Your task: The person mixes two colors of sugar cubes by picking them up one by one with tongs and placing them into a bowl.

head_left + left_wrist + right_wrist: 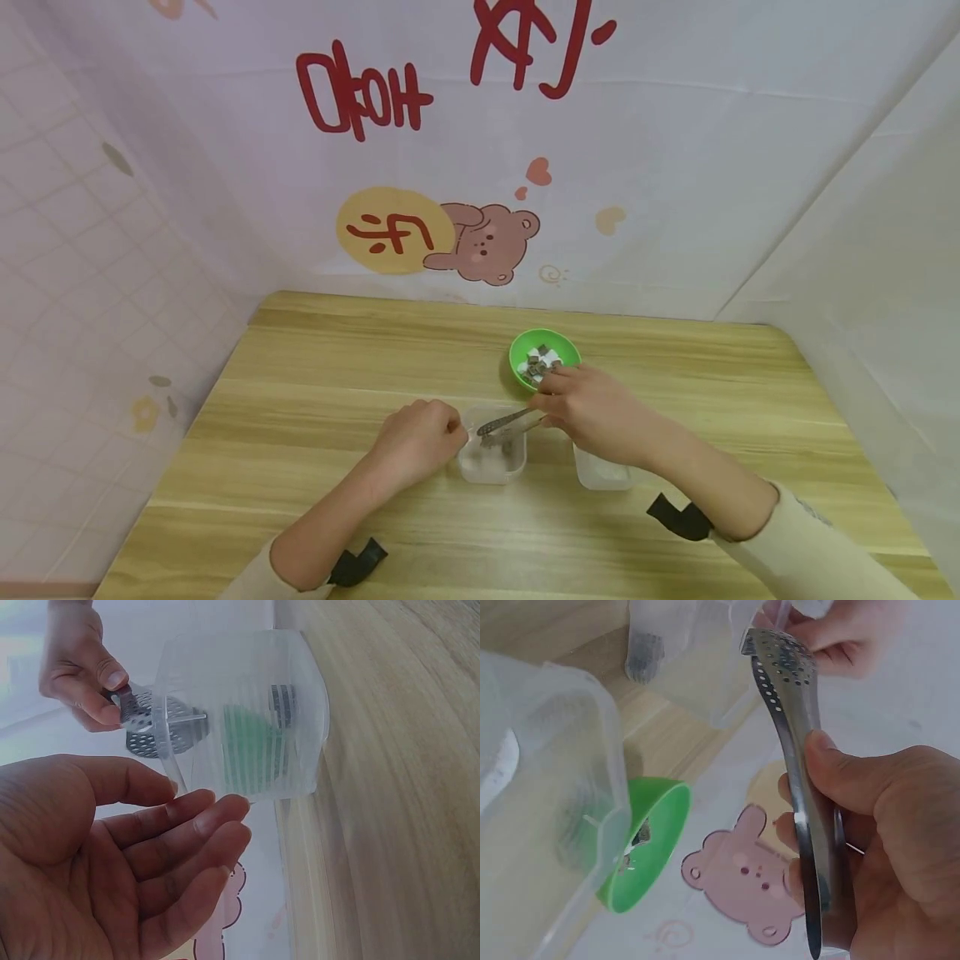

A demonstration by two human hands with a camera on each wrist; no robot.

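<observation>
My right hand (pixel 596 417) grips metal tongs (pixel 810 802) with perforated tips. The tongs' ends are over the mouth of a clear plastic container (pixel 491 475), close together, with nothing plainly seen between them. At that container's left side is my left hand (pixel 416 442), its thumb and index fingertip pinching the rim in the left wrist view. Something dark, blurred through the plastic, lies at the container's bottom. Behind the right hand stands a green bowl (pixel 660 847) holding several grey-brown square pieces and white pieces (pixel 542 363).
A second clear plastic container (pixel 603 477) stands under the right forearm, partly hidden by it, with something white inside. All stand on a wood-grain table (pixel 337 350). A printed white cloth (pixel 660 167) hangs behind the table and along its sides.
</observation>
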